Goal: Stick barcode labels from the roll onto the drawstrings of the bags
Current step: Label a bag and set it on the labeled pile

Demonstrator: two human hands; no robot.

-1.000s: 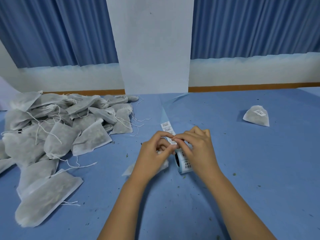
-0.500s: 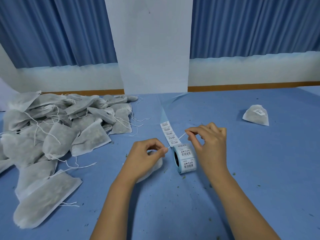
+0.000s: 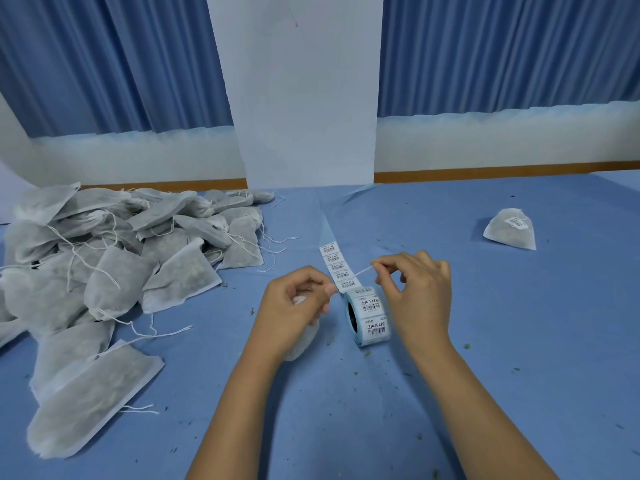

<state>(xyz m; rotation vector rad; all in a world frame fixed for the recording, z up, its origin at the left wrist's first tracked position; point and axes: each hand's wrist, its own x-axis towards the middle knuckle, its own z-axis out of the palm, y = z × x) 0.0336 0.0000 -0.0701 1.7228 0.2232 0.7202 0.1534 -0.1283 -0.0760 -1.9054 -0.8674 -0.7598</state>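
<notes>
One drawstring (image 3: 362, 271) stretched between left fingers (image 3: 329, 289) and right fingers (image 3: 378, 265), roll (image 3: 371, 317) just beside

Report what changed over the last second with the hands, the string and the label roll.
The right hand drew away to the right, stretching the thin white drawstring it pinches. The left hand moved slightly left, still gripping the white fabric bag. The blue-backed roll of barcode labels, the grey-white bag pile and the lone labelled bag stayed put.
</notes>
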